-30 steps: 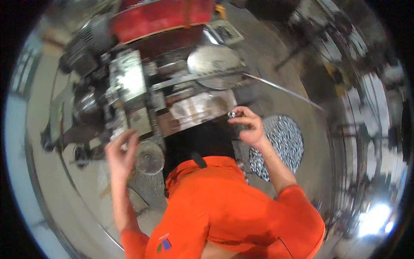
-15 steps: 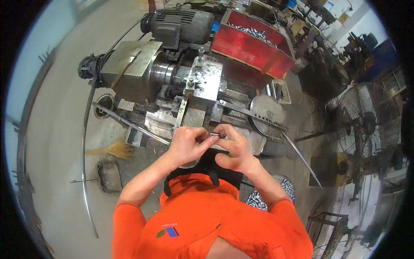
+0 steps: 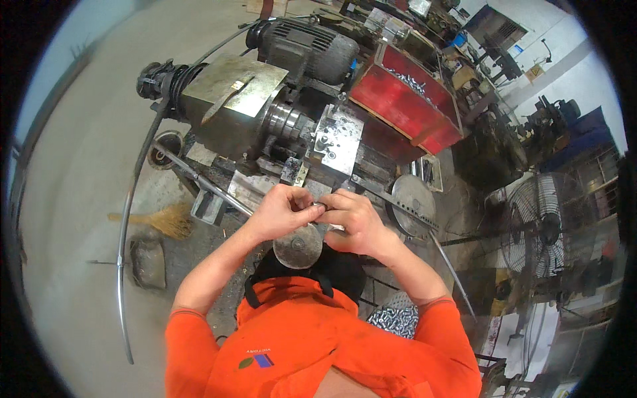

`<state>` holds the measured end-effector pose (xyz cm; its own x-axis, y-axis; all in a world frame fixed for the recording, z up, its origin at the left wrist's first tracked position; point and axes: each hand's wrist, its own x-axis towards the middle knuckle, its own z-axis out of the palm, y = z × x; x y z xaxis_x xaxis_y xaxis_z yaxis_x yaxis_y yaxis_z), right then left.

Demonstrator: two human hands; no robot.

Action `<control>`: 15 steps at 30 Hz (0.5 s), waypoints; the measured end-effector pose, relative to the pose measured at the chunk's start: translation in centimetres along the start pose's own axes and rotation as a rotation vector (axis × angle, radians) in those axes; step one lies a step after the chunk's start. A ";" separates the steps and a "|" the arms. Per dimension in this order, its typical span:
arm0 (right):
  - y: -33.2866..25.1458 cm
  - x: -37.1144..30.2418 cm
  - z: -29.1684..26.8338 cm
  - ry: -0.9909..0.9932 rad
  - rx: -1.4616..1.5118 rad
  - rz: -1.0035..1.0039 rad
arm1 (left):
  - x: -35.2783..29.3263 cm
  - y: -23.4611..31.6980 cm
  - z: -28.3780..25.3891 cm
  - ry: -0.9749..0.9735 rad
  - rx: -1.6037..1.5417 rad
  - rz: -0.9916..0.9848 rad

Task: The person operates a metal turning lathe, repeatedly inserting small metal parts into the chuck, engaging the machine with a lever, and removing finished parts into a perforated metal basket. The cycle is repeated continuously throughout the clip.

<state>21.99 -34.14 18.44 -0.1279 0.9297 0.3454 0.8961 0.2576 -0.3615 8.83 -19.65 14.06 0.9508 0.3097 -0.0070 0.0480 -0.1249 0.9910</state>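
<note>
My left hand (image 3: pixel 284 212) and my right hand (image 3: pixel 356 222) meet in front of my body, fingertips together. Between them they pinch a small metal cylindrical piece (image 3: pixel 320 205), mostly hidden by the fingers. Just beneath my hands a round grey metal disc (image 3: pixel 298 247) shows in front of my lap. Beyond the fingers stands a lathe-like machine, with a bolted steel block (image 3: pixel 340 140) and a round spindle chuck (image 3: pixel 283 122).
A red bin (image 3: pixel 406 99) of small metal pieces stands behind the machine, near a motor (image 3: pixel 306 50). A basket of shiny pieces (image 3: pixel 396 320) is by my right elbow. Metal bars (image 3: pixel 206 180) stick out at the left, near a straw broom (image 3: pixel 162 219). At the right stands a fan (image 3: pixel 541 225).
My view has shifted, so the machine sits further right. Both hands still pinch the small piece, drawn a little closer together, and the round disc below them has come into sight.
</note>
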 end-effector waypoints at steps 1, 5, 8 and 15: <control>0.0 0.6 -0.1 -0.016 -0.012 -0.019 | -0.1 0.1 -0.5 -0.006 0.001 -0.006; 1.1 2.8 -0.1 -0.069 -0.075 -0.072 | -0.3 0.6 -2.6 -0.009 0.055 0.013; 4.1 4.7 0.5 0.061 -0.182 -0.092 | -1.7 1.2 -6.5 0.082 0.231 0.006; 12.3 11.2 2.6 -0.118 -0.389 0.346 | -14.1 -0.8 -20.1 0.786 0.566 -0.246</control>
<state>30.49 -19.86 15.62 0.1760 0.9721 0.1549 0.9830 -0.1650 -0.0809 -10.74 -4.97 16.05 0.4322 0.8973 0.0894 0.5500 -0.3408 0.7625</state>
